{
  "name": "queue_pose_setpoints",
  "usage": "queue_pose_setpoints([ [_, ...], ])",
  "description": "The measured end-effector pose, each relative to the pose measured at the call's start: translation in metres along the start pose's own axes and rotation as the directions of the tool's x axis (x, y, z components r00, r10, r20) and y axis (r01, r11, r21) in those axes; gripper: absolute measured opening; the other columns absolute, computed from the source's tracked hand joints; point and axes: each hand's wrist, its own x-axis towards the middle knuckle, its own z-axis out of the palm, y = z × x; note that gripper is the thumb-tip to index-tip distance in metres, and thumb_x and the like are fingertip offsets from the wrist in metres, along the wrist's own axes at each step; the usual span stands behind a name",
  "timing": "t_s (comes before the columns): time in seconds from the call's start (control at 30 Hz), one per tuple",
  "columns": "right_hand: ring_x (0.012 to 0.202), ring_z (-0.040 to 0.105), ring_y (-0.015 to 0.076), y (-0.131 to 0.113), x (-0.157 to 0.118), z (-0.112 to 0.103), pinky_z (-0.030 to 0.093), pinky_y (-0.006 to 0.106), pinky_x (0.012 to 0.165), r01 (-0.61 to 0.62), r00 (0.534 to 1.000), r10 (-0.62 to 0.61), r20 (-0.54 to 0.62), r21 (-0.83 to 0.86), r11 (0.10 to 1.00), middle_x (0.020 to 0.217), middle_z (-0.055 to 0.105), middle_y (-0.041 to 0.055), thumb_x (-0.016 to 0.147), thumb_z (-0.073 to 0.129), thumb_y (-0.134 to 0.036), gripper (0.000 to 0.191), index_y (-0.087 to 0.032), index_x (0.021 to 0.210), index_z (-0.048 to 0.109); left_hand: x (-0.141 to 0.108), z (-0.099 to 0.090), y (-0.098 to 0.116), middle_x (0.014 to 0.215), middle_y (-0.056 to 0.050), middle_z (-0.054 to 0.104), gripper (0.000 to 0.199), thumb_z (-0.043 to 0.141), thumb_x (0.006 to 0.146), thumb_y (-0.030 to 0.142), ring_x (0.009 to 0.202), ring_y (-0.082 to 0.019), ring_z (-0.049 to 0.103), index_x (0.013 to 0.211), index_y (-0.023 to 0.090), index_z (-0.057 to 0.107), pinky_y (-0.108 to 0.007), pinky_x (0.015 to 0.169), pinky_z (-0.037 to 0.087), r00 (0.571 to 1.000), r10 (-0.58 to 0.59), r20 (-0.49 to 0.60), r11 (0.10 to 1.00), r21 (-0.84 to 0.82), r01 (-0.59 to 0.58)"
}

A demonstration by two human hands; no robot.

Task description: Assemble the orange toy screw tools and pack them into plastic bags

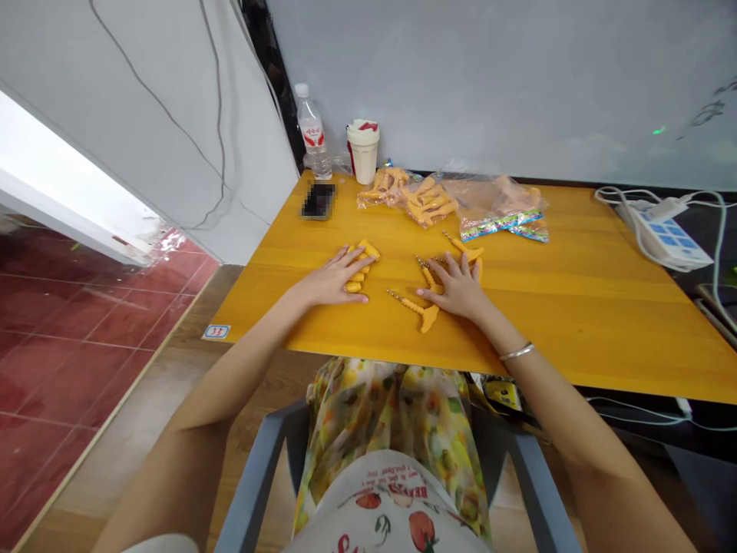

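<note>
My left hand [337,279] lies spread on several short yellow cylinder-like pieces [368,250] on the table; its palm hides part of them. To the right, my right hand [461,292] rests with fingers apart over several orange-yellow T-shaped pieces. Each has a ridged shaft with a thin metallic end, which may be a chain or a screw. One such T-shaped piece [427,315] sticks out below my fingers, and another T-shaped piece [465,249] shows above them. Neither hand lifts anything off the table.
Clear bags [429,201] of orange pieces lie along the back of the yellow wooden table [576,307]. A water bottle [312,138], a lidded cup [364,153] and a phone [318,201] stand or lie at back left. A power strip [668,234] with white cables is at right.
</note>
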Motion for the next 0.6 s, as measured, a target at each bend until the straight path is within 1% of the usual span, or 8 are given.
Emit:
queue_pose_setpoints([
  [0.07, 0.146, 0.021, 0.0546, 0.000, 0.012, -0.001, 0.019, 0.081, 0.107, 0.027, 0.999, -0.028, 0.032, 0.015, 1.000, 0.159, 0.037, 0.0177, 0.086, 0.047, -0.076, 0.080, -0.029, 0.151, 0.045, 0.011, -0.001, -0.007, 0.168, -0.018, 0.014, 0.098, 0.067, 0.081, 0.064, 0.154, -0.045, 0.010, 0.160, 0.022, 0.026, -0.061, 0.121, 0.023, 1.000, 0.006, 0.006, 1.000, -0.008, -0.006],
  [0.2, 0.148, 0.017, 0.0544, 0.004, 0.037, -0.004, 0.016, 0.080, 0.109, 0.058, 0.990, -0.061, 0.127, 0.027, 0.998, 0.162, 0.033, 0.0172, 0.085, 0.047, -0.079, 0.084, -0.029, 0.153, 0.043, 0.030, -0.006, -0.019, 0.167, -0.018, 0.018, 0.095, 0.068, 0.080, 0.064, 0.154, -0.041, 0.014, 0.157, 0.020, 0.033, -0.058, 0.122, 0.022, 0.999, 0.050, 0.000, 0.999, -0.022, -0.050],
  [0.27, 0.148, 0.016, 0.0548, 0.008, 0.047, -0.004, 0.016, 0.080, 0.109, 0.073, 0.985, -0.078, 0.157, 0.036, 0.997, 0.162, 0.032, 0.0172, 0.085, 0.049, -0.077, 0.083, -0.029, 0.153, 0.044, 0.034, -0.008, -0.022, 0.167, -0.017, 0.020, 0.095, 0.068, 0.079, 0.066, 0.154, -0.040, 0.016, 0.156, 0.020, 0.035, -0.057, 0.123, 0.022, 0.998, 0.068, -0.016, 0.997, -0.031, -0.069],
  [0.33, 0.148, 0.017, 0.0541, 0.011, 0.052, -0.006, 0.016, 0.080, 0.109, 0.069, 0.985, -0.077, 0.155, 0.060, 0.996, 0.162, 0.032, 0.0180, 0.087, 0.049, -0.074, 0.081, -0.027, 0.153, 0.044, 0.032, -0.009, -0.022, 0.166, -0.018, 0.021, 0.095, 0.066, 0.080, 0.068, 0.155, -0.039, 0.016, 0.155, 0.018, 0.036, -0.055, 0.124, 0.020, 0.996, 0.079, -0.046, 0.996, -0.042, -0.081],
  [0.4, 0.149, 0.017, 0.0516, 0.012, 0.048, -0.011, 0.017, 0.078, 0.110, 0.062, 0.992, -0.072, 0.105, 0.098, 0.993, 0.162, 0.032, 0.0193, 0.090, 0.048, -0.070, 0.079, -0.024, 0.154, 0.042, 0.024, -0.010, -0.019, 0.166, -0.018, 0.021, 0.095, 0.063, 0.081, 0.070, 0.155, -0.036, 0.017, 0.156, 0.017, 0.035, -0.053, 0.125, 0.019, 0.992, 0.086, -0.088, 0.994, -0.060, -0.092],
  [0.47, 0.152, 0.015, 0.0467, 0.008, 0.035, -0.019, 0.019, 0.074, 0.114, 0.123, 0.992, -0.126, 0.014, 0.138, 0.983, 0.162, 0.032, 0.0192, 0.093, 0.048, -0.066, 0.076, -0.022, 0.154, 0.040, 0.012, -0.010, -0.017, 0.167, -0.017, 0.020, 0.095, 0.061, 0.083, 0.071, 0.155, -0.034, 0.017, 0.157, 0.018, 0.031, -0.051, 0.126, 0.018, 0.987, 0.093, -0.130, 0.991, -0.084, -0.104],
  [0.53, 0.153, 0.018, 0.0408, 0.000, 0.017, -0.027, 0.021, 0.067, 0.118, 0.277, 0.961, -0.270, -0.061, 0.158, 0.948, 0.160, 0.036, 0.0169, 0.094, 0.051, -0.061, 0.071, -0.022, 0.152, 0.044, 0.000, -0.008, -0.016, 0.167, -0.016, 0.020, 0.096, 0.060, 0.084, 0.070, 0.155, -0.032, 0.018, 0.158, 0.019, 0.027, -0.050, 0.126, 0.018, 0.982, 0.100, -0.160, 0.988, -0.099, -0.116],
  [0.6, 0.152, 0.023, 0.0367, -0.010, -0.001, -0.033, 0.020, 0.063, 0.120, 0.428, 0.904, -0.424, -0.059, 0.150, 0.891, 0.156, 0.045, 0.0142, 0.094, 0.054, -0.057, 0.060, -0.023, 0.144, 0.054, -0.010, -0.004, -0.017, 0.167, -0.017, 0.021, 0.096, 0.060, 0.084, 0.069, 0.155, -0.033, 0.019, 0.159, 0.020, 0.026, -0.050, 0.126, 0.019, 0.979, 0.095, -0.183, 0.988, -0.103, -0.116],
])
